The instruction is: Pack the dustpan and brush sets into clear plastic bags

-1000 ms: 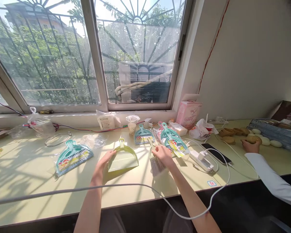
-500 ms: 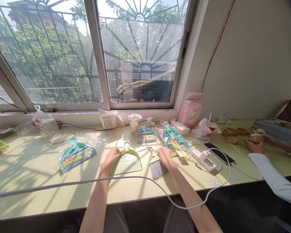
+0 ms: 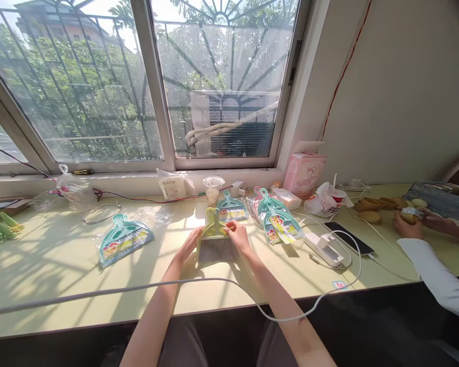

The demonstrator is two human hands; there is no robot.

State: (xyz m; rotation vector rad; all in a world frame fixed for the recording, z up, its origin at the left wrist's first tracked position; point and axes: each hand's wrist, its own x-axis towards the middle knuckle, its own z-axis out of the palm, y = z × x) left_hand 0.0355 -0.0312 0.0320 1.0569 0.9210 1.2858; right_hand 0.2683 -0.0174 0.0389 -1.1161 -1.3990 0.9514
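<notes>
A small yellow-green dustpan point(image 3: 211, 228) lies on the pale table point(image 3: 61, 275) in front of me, with a grey-bristled brush point(image 3: 218, 248) laid on top of it. My left hand point(image 3: 189, 247) holds the left side of the pair, fingers curled round the edge. On the right side my right hand point(image 3: 237, 237) grips the brush. A packaged teal dustpan set point(image 3: 123, 243) lies to the left. Several more teal sets point(image 3: 277, 223) lie to the right and behind.
A white cable point(image 3: 99, 293) crosses the table's front edge toward a white charger point(image 3: 323, 247) and a black phone point(image 3: 349, 238). Bags, a cup point(image 3: 212, 190) and a pink box point(image 3: 304, 175) line the window sill. At the right another person's hands point(image 3: 409, 224) handle round yellow items.
My right hand has carried the brush left from the table onto the dustpan. The left hand shifted along the dustpan's side, and both hands now hold the pair together.
</notes>
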